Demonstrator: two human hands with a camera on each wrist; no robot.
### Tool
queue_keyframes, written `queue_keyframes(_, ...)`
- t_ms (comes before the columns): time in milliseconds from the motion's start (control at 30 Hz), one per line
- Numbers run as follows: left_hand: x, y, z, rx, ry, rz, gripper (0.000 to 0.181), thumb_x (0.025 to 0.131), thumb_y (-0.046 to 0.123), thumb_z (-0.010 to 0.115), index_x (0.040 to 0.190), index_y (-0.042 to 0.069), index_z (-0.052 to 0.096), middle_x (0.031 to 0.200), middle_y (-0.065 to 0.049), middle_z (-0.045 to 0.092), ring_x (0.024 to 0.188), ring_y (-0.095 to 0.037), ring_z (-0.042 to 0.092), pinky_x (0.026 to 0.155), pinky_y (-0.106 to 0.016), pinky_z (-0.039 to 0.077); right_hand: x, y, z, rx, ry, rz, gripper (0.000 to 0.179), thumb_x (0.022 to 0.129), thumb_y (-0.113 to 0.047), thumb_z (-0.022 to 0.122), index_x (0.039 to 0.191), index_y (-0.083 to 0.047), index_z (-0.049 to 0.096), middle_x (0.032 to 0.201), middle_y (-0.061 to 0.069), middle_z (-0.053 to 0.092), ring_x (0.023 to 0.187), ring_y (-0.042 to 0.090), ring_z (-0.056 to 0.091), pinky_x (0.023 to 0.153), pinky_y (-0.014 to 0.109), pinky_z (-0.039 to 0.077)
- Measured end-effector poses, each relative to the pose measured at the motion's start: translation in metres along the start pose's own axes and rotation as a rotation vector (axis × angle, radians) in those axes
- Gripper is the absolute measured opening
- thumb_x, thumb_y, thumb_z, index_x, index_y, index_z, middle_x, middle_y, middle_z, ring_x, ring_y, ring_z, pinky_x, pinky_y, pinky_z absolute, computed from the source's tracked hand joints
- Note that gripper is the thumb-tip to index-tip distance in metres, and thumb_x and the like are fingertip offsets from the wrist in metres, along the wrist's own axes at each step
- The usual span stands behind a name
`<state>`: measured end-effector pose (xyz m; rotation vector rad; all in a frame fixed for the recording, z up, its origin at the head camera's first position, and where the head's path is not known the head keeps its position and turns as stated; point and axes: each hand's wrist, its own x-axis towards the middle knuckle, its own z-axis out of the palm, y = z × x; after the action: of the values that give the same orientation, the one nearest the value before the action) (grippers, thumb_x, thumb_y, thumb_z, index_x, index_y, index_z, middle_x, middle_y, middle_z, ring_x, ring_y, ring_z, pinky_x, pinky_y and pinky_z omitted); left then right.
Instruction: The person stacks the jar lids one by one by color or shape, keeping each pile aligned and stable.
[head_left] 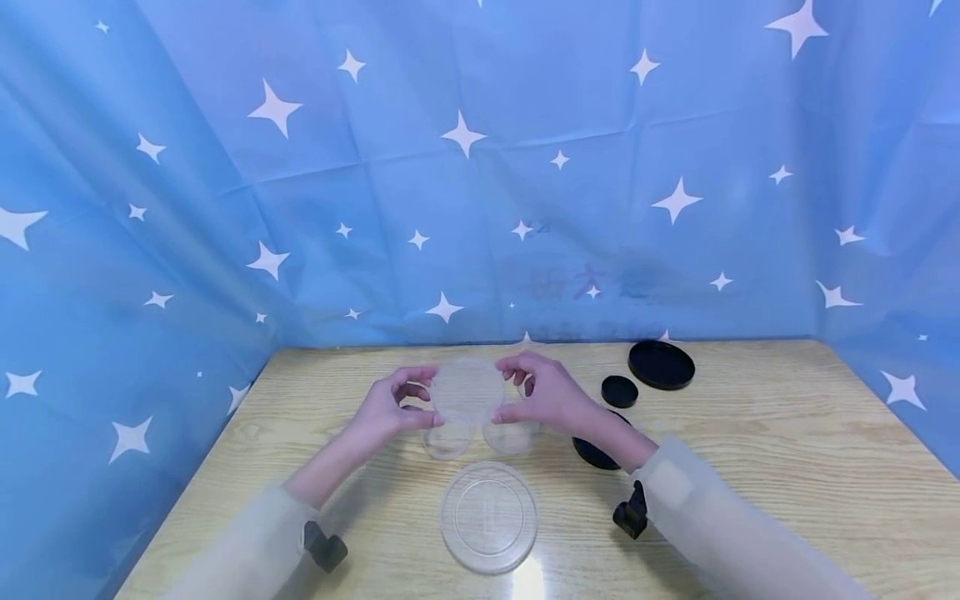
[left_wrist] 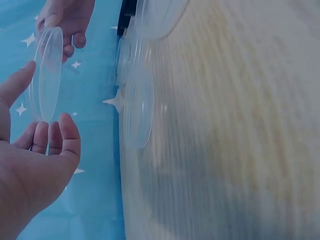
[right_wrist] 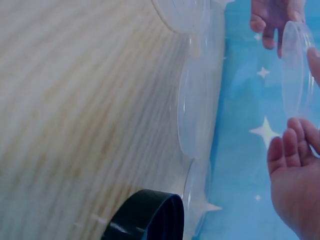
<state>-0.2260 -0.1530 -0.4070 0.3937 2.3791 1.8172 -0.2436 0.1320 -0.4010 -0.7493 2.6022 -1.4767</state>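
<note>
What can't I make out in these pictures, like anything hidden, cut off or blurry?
Head view: whatever lies directly behind the raised clear lid; its cloudy plastic obscures it.
Head view: part of the black lid, hidden by the right forearm.
Head view: the mark on the nearest clear lid, too faint to read.
Right wrist view: part of the right hand, cut off by the right edge.

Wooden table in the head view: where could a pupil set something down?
On the table, a wide bare patch lies between the black round pieces, the right sleeve and the right edge. Another lies between the left forearm and the left edge. The middle is crowded: clear lids lie beneath the held lid.
</note>
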Motion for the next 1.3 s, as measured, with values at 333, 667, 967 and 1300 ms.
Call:
queue_keyframes(333, -0.025, 0.000, 0.009, -0.009, 0.006, -0.021, 0.068, 0.076, 0.001, 0.088, 0.137, 0.001, 0.060, 0.128, -0.018, 0.056, 0.104, -0.030, 0.057, 0.072, -0.028, 0.056, -0.019, -0.005, 0.008, -0.005, 0.015, -0.031, 0.066, 0.070, -0.019, 0.096, 0.127, -0.002, 0.068, 0.108, 0.011, 0.062, 0.092, 0.029, 0.056, 0.074, 0.029, 0.050)
queue_keyframes(667, -0.047, -0.004, 0.021, -0.041, -0.046, -0.036, 0.070, 0.074, 0.000, 0.089, 0.136, -0.004, 0.057, 0.126, -0.022, 0.052, 0.098, -0.026, 0.057, 0.070, -0.028, 0.057, -0.046, -0.005, 0.016, 0.010, -0.008, -0.029, 0.068, 0.068, -0.019, 0.097, 0.125, 0.003, 0.067, 0.104, 0.009, 0.061, 0.094, 0.030, 0.060, 0.079, 0.028, 0.054)
queue_keyframes(967, -0.062, -0.006, 0.027, -0.027, -0.080, -0.037, 0.070, 0.075, 0.001, 0.088, 0.136, -0.005, 0.055, 0.128, -0.024, 0.050, 0.096, -0.025, 0.057, 0.068, -0.025, 0.055, -0.064, -0.002, 0.021, -0.019, -0.042, -0.020, 0.068, 0.070, -0.023, 0.096, 0.125, 0.005, 0.066, 0.105, 0.010, 0.063, 0.089, 0.021, 0.060, 0.079, 0.032, 0.055)
queue_keyframes(1300, -0.076, -0.010, 0.033, -0.021, -0.139, -0.020, 0.069, 0.077, -0.001, 0.086, 0.138, -0.008, 0.053, 0.125, -0.024, 0.050, 0.094, -0.023, 0.060, 0.073, -0.025, 0.057, -0.080, -0.002, 0.025, -0.017, -0.061, -0.028, 0.066, 0.070, -0.021, 0.096, 0.123, 0.006, 0.066, 0.102, 0.007, 0.063, 0.088, 0.013, 0.059, 0.080, 0.030, 0.054)
